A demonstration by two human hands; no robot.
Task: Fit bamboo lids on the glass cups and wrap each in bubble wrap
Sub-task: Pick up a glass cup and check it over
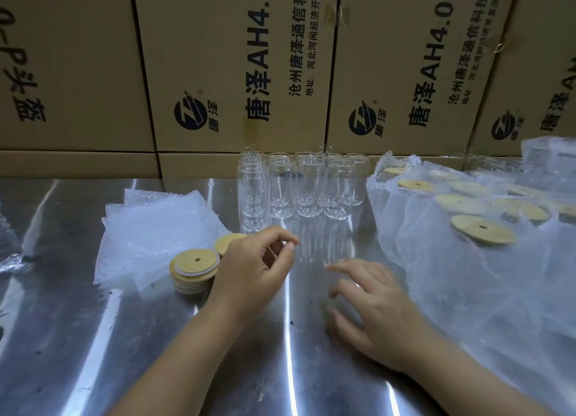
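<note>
Though just beside the left grip (249,269), lid stack (194,270) ungripped.

Shiny steel tabletop (93,337), streaked glare; stacked printed cardboard cartons (237,66) behind, possibly hiding wall.
</note>
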